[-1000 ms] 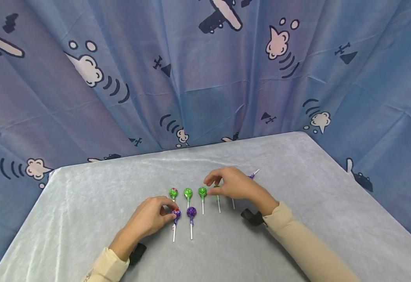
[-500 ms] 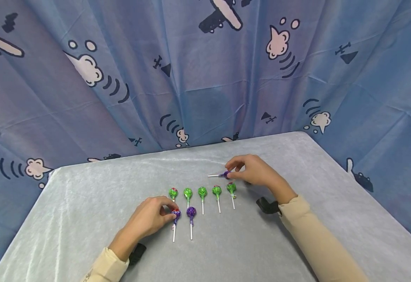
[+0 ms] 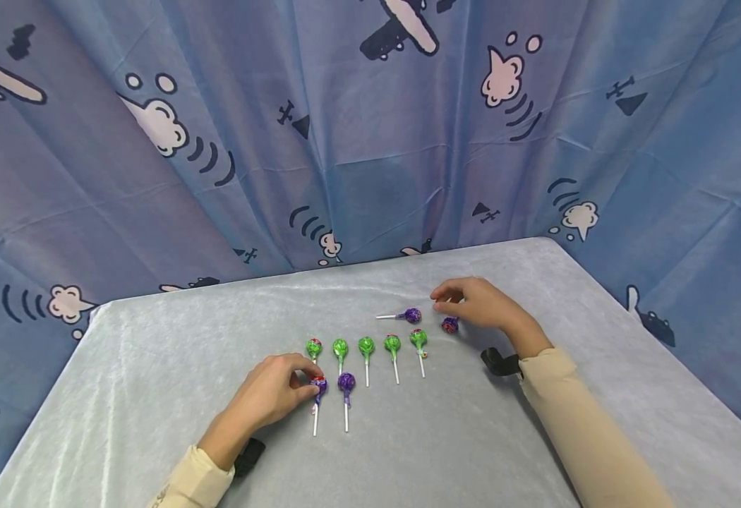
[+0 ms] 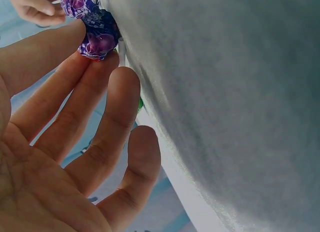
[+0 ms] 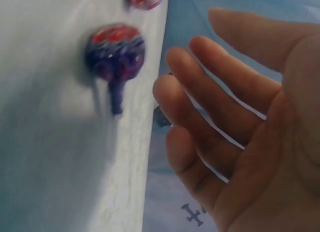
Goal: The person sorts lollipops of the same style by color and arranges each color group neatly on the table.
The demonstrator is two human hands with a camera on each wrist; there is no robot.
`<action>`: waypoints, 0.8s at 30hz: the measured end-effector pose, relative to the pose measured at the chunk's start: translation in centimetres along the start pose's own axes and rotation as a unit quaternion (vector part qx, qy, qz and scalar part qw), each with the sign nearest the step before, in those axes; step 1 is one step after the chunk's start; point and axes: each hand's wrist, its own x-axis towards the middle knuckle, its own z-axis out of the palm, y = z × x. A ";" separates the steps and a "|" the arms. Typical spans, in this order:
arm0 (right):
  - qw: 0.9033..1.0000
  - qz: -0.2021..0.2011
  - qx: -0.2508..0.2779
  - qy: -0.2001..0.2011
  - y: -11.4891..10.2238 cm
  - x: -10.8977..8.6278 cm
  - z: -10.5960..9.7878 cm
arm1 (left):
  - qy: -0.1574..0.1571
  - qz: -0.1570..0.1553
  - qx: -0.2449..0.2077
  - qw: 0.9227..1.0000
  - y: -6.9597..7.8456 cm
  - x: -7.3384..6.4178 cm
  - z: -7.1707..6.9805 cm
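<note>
My left hand (image 3: 272,391) pinches the head of a purple lollipop (image 4: 100,42) between thumb and fingertips; its white stick points toward me. Just right of it lies a second purple lollipop (image 3: 346,382). Behind these two runs a row of several green lollipops (image 3: 366,346), heads away from me. My right hand (image 3: 481,305) hovers at the back right with loosely bent fingers and nothing in them. Left of its fingertips lies a purple lollipop (image 3: 412,315), stick pointing left. Another purple lollipop (image 3: 449,324) shows its head below the right hand, which hides its stick.
A pale grey cloth covers the table (image 3: 173,339). Behind it hangs a blue patterned curtain (image 3: 370,176), close along the back edge. Each wrist carries a black strapped device (image 3: 500,362).
My right hand has moved from the green row to the back purple lollipop, touched its head, then drawn off to the right, uncovering it. The left hand has stayed in place.
</note>
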 end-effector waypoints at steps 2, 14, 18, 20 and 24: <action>1.000 0.004 -0.004 -0.004 0.3 0.1 0.1 | 0.000 0.000 0.000 1.000 0.0 0.0 0.0; 0.998 0.041 -0.038 -0.039 2.0 -0.4 -0.3 | -0.002 0.002 0.003 1.000 0.1 0.0 0.0; 0.997 0.043 -0.042 -0.055 2.2 -0.6 -0.8 | -0.004 0.000 0.002 1.000 0.2 0.0 0.0; 0.996 0.043 -0.041 -0.061 2.3 -0.6 -1.0 | -0.005 -0.001 0.002 1.000 0.2 0.0 0.0; 0.996 0.037 -0.037 -0.067 2.3 -0.7 -1.3 | -0.004 0.000 0.001 1.000 0.2 0.0 -0.1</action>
